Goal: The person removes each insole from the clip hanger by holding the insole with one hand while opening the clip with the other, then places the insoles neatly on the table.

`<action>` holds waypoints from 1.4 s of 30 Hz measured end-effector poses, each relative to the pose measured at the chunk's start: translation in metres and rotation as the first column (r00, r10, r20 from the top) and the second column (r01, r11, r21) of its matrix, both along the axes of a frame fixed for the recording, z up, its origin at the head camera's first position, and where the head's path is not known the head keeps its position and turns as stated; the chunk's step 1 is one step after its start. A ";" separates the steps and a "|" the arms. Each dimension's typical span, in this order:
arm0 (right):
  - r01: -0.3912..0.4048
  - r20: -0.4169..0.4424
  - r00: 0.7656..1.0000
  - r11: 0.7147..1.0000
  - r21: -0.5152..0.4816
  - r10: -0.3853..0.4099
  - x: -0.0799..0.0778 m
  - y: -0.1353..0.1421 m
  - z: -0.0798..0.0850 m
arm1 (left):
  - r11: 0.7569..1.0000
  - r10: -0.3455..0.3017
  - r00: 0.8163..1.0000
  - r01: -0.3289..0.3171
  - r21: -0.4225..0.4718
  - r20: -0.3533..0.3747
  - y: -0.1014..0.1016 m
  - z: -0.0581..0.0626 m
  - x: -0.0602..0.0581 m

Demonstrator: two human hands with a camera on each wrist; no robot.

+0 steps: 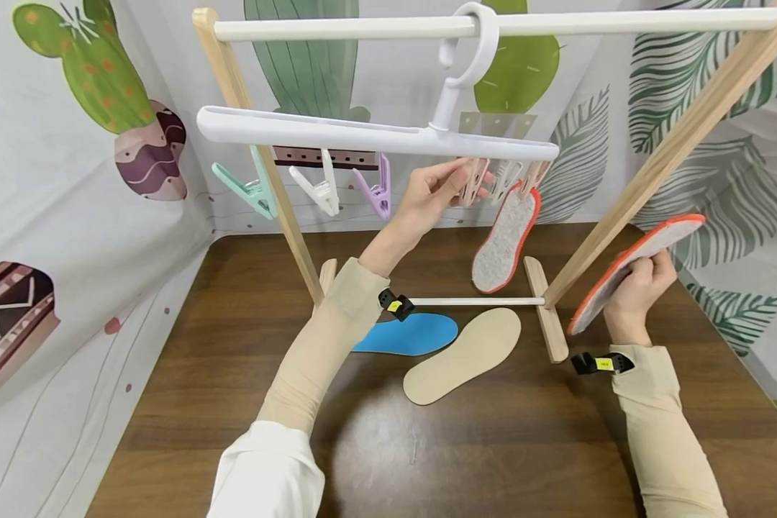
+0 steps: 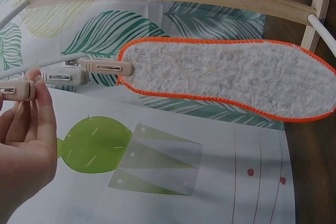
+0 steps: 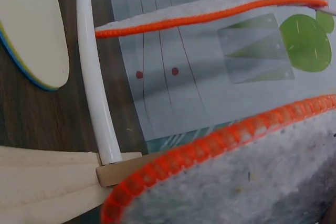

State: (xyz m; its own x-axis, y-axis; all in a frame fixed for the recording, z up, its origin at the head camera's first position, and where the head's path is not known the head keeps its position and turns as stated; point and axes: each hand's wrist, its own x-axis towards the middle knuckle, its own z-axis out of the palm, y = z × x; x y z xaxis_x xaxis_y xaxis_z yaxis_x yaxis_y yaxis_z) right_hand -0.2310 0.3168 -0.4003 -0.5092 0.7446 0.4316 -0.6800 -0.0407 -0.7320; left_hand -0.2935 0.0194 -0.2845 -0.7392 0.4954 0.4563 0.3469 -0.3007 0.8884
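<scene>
My left hand [image 1: 424, 201] pinches a beige clothespin [image 1: 473, 183] under the right half of a white hanger [image 1: 362, 132]. To its right are a pale grey clothespin [image 2: 63, 75] and another beige clothespin [image 2: 107, 67], which grips the end of a fuzzy grey insole [image 1: 505, 241] edged in orange. That insole dangles lengthwise above the table. Off to the right of the rack, my right hand [image 1: 641, 291] holds a matching orange-edged insole [image 1: 654, 239], tilted, with thumb and fingers around its edge. In the right wrist view, this held insole fills the lower right corner.
A wooden rack [image 1: 660, 162] with a white top rod [image 1: 362, 29] carries the hanger. Green, white and purple clothespins [image 1: 375, 188] hang at its left. Below, a blue insole [image 1: 414, 333] and a beige insole [image 1: 462, 357] lie on the brown table [image 1: 427, 460].
</scene>
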 end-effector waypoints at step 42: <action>-0.276 0.811 0.478 0.819 0.503 -0.337 -0.013 0.053 -0.031 | 0.997 -0.061 0.991 0.054 0.063 0.116 -0.002 -0.002 0.001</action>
State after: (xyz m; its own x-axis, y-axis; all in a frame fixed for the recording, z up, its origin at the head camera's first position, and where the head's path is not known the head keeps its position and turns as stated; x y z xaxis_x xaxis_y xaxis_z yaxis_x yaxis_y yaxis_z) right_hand -0.2444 0.3702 -0.4311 -0.8090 0.5809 0.0906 0.2961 0.5357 -0.7908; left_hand -0.2922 0.0172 -0.2861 -0.7606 0.5127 0.3983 0.2220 -0.3711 0.9016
